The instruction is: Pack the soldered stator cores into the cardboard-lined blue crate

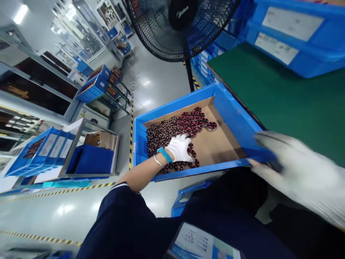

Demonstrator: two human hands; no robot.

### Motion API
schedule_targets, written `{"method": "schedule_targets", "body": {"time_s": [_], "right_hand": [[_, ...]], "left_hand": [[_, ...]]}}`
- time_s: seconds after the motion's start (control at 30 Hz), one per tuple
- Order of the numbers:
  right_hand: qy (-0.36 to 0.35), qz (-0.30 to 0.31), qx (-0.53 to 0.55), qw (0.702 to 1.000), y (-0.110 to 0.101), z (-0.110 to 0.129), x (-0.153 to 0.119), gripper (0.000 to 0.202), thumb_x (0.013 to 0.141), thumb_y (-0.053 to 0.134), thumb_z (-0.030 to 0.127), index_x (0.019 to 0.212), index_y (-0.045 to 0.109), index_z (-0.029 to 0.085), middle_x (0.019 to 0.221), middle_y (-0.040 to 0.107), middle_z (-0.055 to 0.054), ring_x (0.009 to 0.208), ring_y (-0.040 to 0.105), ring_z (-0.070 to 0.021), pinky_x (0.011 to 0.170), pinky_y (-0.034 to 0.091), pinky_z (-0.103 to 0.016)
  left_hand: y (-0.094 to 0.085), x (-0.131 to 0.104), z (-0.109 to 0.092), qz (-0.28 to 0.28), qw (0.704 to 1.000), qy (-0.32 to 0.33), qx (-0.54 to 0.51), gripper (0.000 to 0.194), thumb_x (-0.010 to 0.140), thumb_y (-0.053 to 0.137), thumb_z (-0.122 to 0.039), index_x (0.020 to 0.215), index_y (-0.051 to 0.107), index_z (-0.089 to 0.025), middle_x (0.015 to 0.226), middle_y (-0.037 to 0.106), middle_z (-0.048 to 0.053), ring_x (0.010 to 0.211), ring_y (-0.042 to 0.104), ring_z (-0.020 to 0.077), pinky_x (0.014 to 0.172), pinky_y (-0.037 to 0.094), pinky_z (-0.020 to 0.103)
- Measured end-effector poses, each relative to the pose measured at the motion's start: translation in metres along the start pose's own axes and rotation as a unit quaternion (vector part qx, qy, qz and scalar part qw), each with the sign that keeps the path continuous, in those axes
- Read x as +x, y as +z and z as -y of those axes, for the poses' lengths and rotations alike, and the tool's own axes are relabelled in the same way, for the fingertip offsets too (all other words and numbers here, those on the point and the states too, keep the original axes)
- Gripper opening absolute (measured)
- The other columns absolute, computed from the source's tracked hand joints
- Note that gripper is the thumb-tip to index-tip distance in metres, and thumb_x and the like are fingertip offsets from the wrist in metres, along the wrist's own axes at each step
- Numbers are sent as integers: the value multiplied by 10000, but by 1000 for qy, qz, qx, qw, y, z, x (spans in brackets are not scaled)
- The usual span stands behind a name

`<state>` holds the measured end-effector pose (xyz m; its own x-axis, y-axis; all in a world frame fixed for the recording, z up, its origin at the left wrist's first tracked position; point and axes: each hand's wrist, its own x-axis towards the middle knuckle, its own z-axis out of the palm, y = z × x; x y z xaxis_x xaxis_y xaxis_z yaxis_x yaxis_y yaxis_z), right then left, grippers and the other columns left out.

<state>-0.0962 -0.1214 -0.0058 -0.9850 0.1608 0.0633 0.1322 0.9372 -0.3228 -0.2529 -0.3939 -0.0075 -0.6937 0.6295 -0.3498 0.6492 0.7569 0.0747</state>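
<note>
My left hand (180, 148), in a white glove, rests on dark ring-shaped metal parts with coloured rims, which look like motor stators (161, 135). Its fingers are spread, curving over a few rings at the group's near right edge. The parts stand in a packed layer on brown cardboard (212, 144) inside a blue plastic bin (172, 105). Toward the bin's right side their rims look red. A single red-rimmed ring (212, 126) sits at the group's right end. My right hand (285, 165), also white-gloved, is smeared by motion at the bin's near right corner; whether it touches the bin is unclear.
A green-topped table (291, 93) adjoins the bin's right side, with stacked blue bins (302, 32) on it. Beyond the bin stands a black fan (183, 21). On the left are a metal-framed cart (91, 154) and a rack with blue crates (94, 86).
</note>
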Motion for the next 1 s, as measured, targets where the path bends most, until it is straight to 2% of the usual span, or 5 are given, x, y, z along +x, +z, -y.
{"method": "schedule_targets", "body": {"time_s": [0.17, 0.3, 0.6, 0.73, 1.0], "right_hand": [[-95, 197, -64, 974, 30, 72, 101, 700, 854, 567, 339, 1520, 405, 199, 1580, 311, -132, 1248, 554, -305, 1027, 500, -417], [-128, 208, -97, 965, 58, 89, 139, 709, 816, 608, 261, 1495, 440, 142, 1581, 256, -215, 1331, 459, -380, 1040, 459, -507], [-100, 230, -92, 964, 79, 81, 153, 717, 824, 593, 306, 1510, 427, 183, 1556, 296, -190, 1355, 395, -391, 1058, 413, -533], [-98, 234, -82, 964, 82, 79, 156, 757, 762, 633, 280, 1492, 448, 201, 1547, 306, -183, 1340, 408, -397, 1015, 447, -525], [-99, 186, -11, 977, 88, 52, 165, 682, 870, 504, 407, 1511, 441, 180, 1430, 457, -182, 1239, 541, -305, 1057, 452, -429]], "left_hand": [[14, -10, -19, -2, 1000, -10, 16, 532, 729, 735, -581, 1093, 708, -193, 1328, 574, 130, 1252, 509, 347, 1112, 403, 481], [13, -11, -28, 3, 999, -31, 34, 543, 723, 747, -556, 1087, 714, -154, 1270, 588, 179, 1234, 491, 392, 1131, 316, 606], [15, -7, -37, 59, 997, -11, 43, 453, 841, 659, -497, 1146, 721, -167, 1342, 576, 193, 1414, 317, 444, 1156, 177, 706], [11, -3, -39, 74, 997, -3, 37, 395, 831, 664, -467, 1052, 759, -154, 1295, 604, 201, 1385, 369, 424, 1184, 148, 665], [13, 27, -50, -4, 997, -62, -47, 422, 850, 572, -611, 1061, 750, -292, 1321, 608, 83, 1385, 366, 395, 1180, 177, 643]]}}
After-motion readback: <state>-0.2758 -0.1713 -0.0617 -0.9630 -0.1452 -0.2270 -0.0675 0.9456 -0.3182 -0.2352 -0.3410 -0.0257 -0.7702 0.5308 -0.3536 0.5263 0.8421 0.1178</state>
